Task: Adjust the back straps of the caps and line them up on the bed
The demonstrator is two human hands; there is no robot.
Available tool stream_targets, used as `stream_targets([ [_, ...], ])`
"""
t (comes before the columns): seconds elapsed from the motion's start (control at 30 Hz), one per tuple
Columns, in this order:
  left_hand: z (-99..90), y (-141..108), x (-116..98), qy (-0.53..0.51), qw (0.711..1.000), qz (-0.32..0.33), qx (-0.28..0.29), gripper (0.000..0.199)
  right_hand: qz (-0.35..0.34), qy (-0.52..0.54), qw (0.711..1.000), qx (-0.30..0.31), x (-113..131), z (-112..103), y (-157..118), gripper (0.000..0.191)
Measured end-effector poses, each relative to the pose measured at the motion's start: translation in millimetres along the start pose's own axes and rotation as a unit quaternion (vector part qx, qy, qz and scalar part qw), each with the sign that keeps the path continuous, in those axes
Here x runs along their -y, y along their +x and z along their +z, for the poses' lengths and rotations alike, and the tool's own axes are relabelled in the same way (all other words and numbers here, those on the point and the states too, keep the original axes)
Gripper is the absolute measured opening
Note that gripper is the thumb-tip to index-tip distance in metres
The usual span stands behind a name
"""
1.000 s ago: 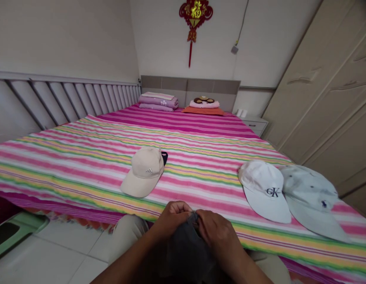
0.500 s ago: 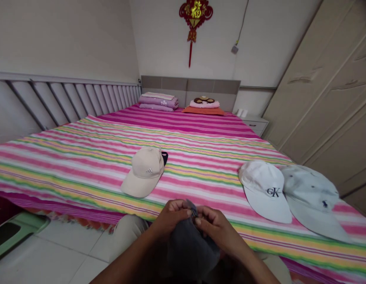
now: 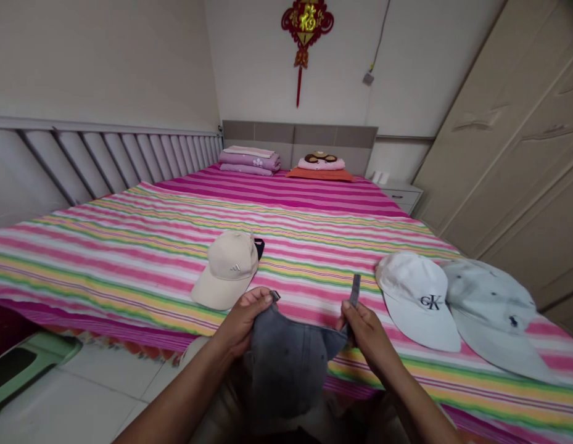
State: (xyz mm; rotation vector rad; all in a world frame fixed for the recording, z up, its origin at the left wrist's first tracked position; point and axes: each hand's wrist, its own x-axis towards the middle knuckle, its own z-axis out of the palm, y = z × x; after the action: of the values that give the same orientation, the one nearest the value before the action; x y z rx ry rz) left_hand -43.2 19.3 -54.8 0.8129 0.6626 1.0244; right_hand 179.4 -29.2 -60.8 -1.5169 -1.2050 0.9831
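A dark grey baseball cap [image 3: 290, 357] hangs between my two hands over my lap, its back strap undone. My left hand [image 3: 242, 317] pinches the cap's left strap end, where a small metal buckle [image 3: 276, 296] shows. My right hand [image 3: 364, 327] pinches the other side, with the loose strap [image 3: 355, 288] sticking up above the fingers. Beyond my left hand, a beige cap [image 3: 230, 265] lies on the bed. To the right of my right hand are a white CK cap [image 3: 416, 296] and a pale grey cap [image 3: 492, 314], side by side.
A striped sheet covers the bed [image 3: 152, 246]. Folded purple bedding [image 3: 249, 161] and a pink folded item [image 3: 321, 163] lie near the headboard [image 3: 323, 139]. A white railing [image 3: 129, 160] runs along the left. A green stool [image 3: 36, 364] stands on the tiled floor at lower left.
My hands have moved apart, left hand leftward and right hand rightward. The strap ends that were together at the buckle are now separated, and the cap is spread between them.
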Motion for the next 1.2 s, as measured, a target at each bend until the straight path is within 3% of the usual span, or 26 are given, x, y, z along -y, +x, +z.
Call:
stream_targets([
  [0.1,-2.1,12,-9,0.008,1.0,-0.005,0.002,0.015,0.02,0.103,0.994,0.008,13,5,7,0.043],
  [0.23,-14.4,18,-16,0.011,0.997,-0.068,0.046,0.018,0.035,0.199,0.977,0.062,20,13,14,0.046],
  [0.33,-30.5,13,-15,0.028,0.994,-0.091,0.061,0.023,0.05,0.209,0.971,0.108,20,18,16,0.047],
  [0.47,-48.6,-4,-20,0.043,0.994,-0.075,0.071,0.016,0.055,0.172,0.972,0.147,21,26,16,0.046],
  [0.67,-56.6,-23,-58,0.013,0.998,-0.042,0.052,0.021,0.063,0.246,0.922,0.293,38,47,25,0.043],
  [0.8,-65.5,-20,-91,0.029,0.999,-0.008,0.014,0.022,0.07,0.294,0.913,0.275,56,72,42,0.039],
  [0.97,-83.5,13,-137,0.081,0.996,0.03,-0.014,0.014,0.15,0.359,0.896,0.213,88,102,86,0.041],
  [1.2,-116.6,102,-187,0.149,0.986,-0.004,-0.076,0.006,0.195,0.349,0.904,0.148,110,140,176,0.037],
])
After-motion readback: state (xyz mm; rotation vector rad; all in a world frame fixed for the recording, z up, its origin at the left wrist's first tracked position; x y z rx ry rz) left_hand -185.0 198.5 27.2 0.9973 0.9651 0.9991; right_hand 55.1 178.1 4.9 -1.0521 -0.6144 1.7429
